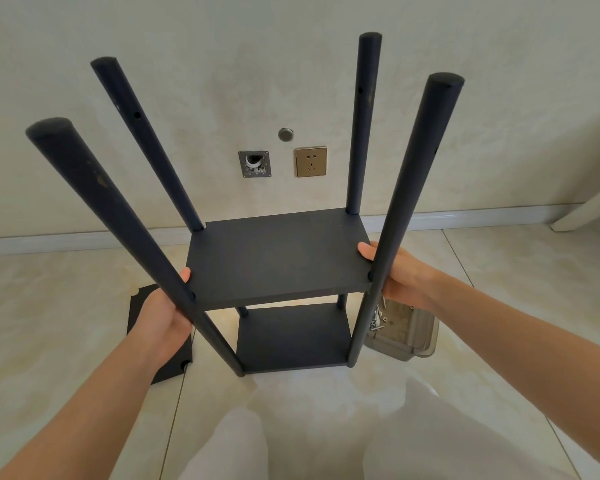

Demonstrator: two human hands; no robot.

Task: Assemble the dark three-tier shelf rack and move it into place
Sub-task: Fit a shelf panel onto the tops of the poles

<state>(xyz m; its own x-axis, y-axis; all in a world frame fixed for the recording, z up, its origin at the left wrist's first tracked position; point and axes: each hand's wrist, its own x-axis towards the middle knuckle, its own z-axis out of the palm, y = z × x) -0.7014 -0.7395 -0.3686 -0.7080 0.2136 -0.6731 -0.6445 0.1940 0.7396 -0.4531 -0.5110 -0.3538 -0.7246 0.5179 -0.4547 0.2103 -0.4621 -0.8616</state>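
1. ASSEMBLY UNDER WAY: A person stands over the half-built dark shelf rack [409, 202], which rests upright on the tiled floor [499, 278] directly between the two outstretched arms.

2. The left hand [167, 313] clasps one short end of the middle shelf [278, 258] and the right hand [399, 275] clasps the other. Each thumb lies on top of the board; the fingers curl beneath it, out of sight.

3. The board sits level between the hands, its corners against the four posts [111, 216], which rise well above it. The bottom shelf [291, 341] lies below the hands, already joined to the post feet.

4. The step in hand appears to be seating the second tier at its height on the posts. No fasteners can be made out at its corners.

5. A third panel [167, 370] lies flat on the floor under the left hand. A tray [402, 337] holding screws [378, 322] sits just below the right hand.

6. The next move likely calls for keeping the board level with one hand while the other fetches screws from the tray. The top tier and the move into place remain to be done.
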